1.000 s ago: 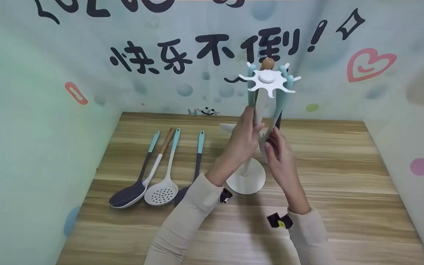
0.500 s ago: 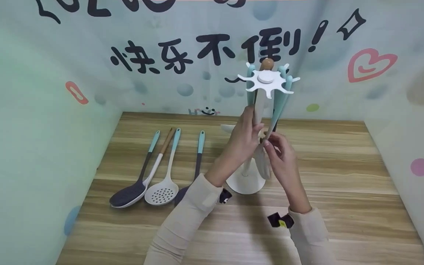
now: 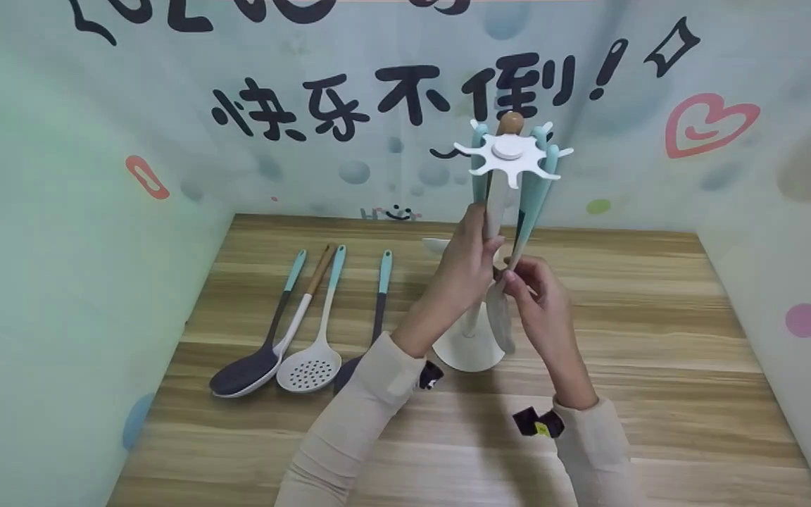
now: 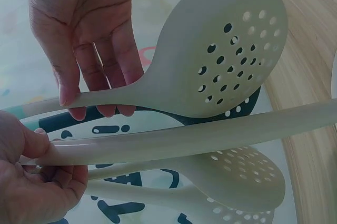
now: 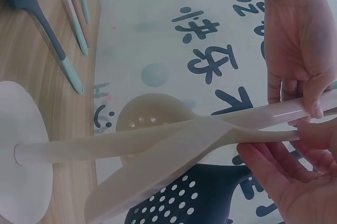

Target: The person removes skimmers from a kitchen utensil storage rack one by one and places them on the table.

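A white utensil stand with a hooked top [image 3: 509,149] rises from its round base [image 3: 465,355] on the table. My left hand [image 3: 465,271] grips the stand's pole [image 4: 158,149] partway up. With thumb and fingers, my right hand [image 3: 546,306] pinches the neck of a pale grey skimmer [image 4: 181,71], whose turquoise handle reaches up to the hooks. Its perforated bowl points down, beside the pole. Close behind it hangs a dark skimmer [image 5: 218,184] with white-looking holes. More pale perforated utensils [image 4: 253,195] hang on the pole's other side.
Left on the wooden table [image 3: 659,338] lie a dark spoon-shaped utensil [image 3: 247,370], a white skimmer [image 3: 324,334] and a dark utensil with a turquoise handle [image 3: 385,271], partly behind my left sleeve. A printed cloth [image 3: 398,169] stands behind the table.
My right hand has shifted slightly down and turned the pale skimmer, so its bowl now hangs lower and more edge-on in the head view. The left hand stays on the pole.
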`<act>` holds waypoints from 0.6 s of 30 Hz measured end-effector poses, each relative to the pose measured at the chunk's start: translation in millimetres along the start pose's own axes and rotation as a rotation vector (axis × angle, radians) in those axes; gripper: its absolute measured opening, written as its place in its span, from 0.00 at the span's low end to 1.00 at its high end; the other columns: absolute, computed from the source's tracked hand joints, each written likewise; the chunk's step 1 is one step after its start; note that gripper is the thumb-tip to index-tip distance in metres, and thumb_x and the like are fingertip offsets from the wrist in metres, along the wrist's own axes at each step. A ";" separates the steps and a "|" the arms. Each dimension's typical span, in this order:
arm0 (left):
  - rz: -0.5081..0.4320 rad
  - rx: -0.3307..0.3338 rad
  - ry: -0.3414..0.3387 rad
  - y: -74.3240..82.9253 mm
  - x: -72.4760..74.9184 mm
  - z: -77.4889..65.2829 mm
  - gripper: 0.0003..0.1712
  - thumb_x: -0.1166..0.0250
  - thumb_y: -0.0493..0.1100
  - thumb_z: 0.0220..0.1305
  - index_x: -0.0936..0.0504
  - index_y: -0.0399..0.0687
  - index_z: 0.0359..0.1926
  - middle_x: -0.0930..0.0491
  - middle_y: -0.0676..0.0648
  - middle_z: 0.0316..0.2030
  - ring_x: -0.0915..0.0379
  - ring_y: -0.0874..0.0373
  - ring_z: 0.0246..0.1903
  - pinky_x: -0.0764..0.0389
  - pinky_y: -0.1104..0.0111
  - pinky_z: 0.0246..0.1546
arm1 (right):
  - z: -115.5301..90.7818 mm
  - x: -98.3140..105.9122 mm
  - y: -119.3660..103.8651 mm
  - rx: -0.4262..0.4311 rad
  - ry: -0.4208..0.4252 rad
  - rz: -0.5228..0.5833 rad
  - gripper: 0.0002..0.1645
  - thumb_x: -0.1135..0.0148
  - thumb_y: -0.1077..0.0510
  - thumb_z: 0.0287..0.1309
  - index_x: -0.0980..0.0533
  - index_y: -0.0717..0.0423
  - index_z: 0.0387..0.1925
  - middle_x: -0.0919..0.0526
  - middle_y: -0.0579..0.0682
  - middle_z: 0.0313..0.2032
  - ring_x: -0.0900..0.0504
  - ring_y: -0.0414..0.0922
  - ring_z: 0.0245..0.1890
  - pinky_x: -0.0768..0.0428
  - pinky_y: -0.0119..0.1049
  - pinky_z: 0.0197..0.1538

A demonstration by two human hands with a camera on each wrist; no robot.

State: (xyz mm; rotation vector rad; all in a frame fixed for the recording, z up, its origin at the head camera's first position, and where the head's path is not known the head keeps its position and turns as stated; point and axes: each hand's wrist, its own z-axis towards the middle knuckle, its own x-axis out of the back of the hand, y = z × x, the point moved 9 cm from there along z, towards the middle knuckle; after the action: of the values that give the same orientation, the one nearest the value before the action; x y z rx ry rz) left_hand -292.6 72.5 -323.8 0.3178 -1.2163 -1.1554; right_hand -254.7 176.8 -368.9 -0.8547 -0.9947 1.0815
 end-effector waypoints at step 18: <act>0.013 -0.008 -0.002 1.0 -1.0 -0.9 0.27 0.55 0.44 0.69 0.52 0.40 0.64 0.38 0.36 0.57 0.37 0.47 0.57 0.34 0.54 0.61 | -0.1 3.1 0.7 0.007 0.010 0.029 0.14 0.44 0.64 0.61 0.29 0.69 0.47 0.22 0.63 0.43 0.19 0.44 0.42 0.21 0.28 0.45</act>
State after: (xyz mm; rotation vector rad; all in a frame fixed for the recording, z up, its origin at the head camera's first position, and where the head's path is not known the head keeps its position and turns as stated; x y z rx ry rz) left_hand -291.3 73.5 -324.0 0.3024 -1.2139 -1.1489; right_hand -254.4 180.0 -368.9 -0.8699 -0.9722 1.1040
